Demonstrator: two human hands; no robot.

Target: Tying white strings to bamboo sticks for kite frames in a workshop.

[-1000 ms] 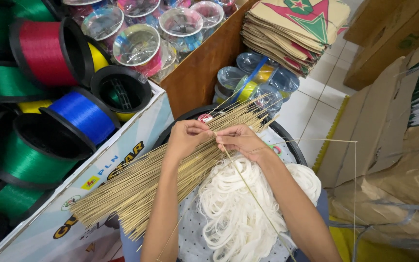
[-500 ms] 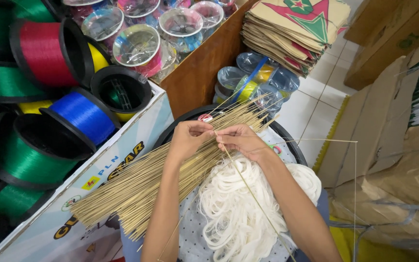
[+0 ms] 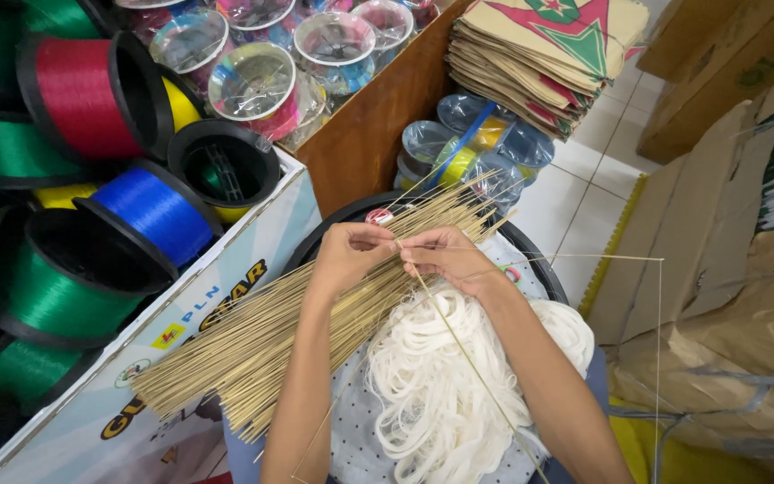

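Note:
My left hand [image 3: 348, 255] and my right hand [image 3: 445, 257] meet fingertip to fingertip over a bundle of thin bamboo sticks [image 3: 253, 341]. Both pinch one thin stick [image 3: 468, 358] that slants down to the lower right, where it crosses another thin stick [image 3: 584, 259]. A taut thread [image 3: 657, 358] runs down from that stick's right end. Beneath my forearms lies a heap of white string [image 3: 441, 385] on a dotted cloth [image 3: 351, 430]. The bundle rests across a black round tub [image 3: 530, 246].
Large spools of green [image 3: 55, 287], blue [image 3: 159, 211], red [image 3: 78, 85] and yellow line fill a printed box [image 3: 136, 376] at left. Clear-sided reels [image 3: 253, 85] stand behind a wooden divider [image 3: 369, 125]. Stacked paper kites [image 3: 548, 54] and cardboard [image 3: 727, 269] sit at right.

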